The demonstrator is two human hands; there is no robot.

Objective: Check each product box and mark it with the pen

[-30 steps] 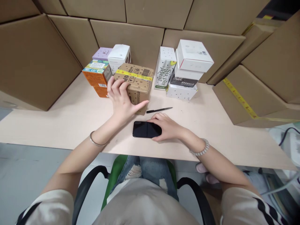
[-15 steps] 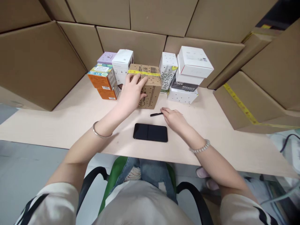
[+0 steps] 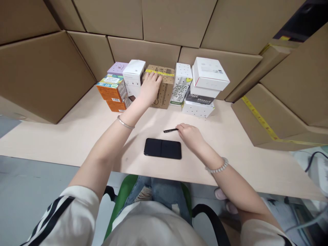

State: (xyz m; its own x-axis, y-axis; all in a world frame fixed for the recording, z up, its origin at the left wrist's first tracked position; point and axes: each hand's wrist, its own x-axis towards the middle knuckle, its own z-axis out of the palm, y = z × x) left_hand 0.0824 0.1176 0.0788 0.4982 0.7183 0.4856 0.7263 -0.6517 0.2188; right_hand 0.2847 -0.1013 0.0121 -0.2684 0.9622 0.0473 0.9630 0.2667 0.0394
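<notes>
My left hand (image 3: 148,89) reaches far across the table, fingers laid on the front and top of a small brown cardboard box (image 3: 162,87) with yellow tape, which stands in the back row between a white box (image 3: 133,78) and a tall white "Super Meal" box (image 3: 180,83). My right hand (image 3: 190,135) rests on the pale table (image 3: 77,133), its fingers closed on the end of a thin black pen (image 3: 169,130). A black phone (image 3: 162,149) lies flat, screen dark, just in front of that hand.
Orange boxes (image 3: 112,92) with a lilac box (image 3: 117,67) behind stand at the left of the row; stacked white boxes (image 3: 205,85) at the right. Large cardboard cartons (image 3: 38,71) wall in the table on three sides. A green chair (image 3: 120,201) is under me.
My left hand pushed the brown box back into the row against the cartons. My right hand left the phone and took hold of the black pen.
</notes>
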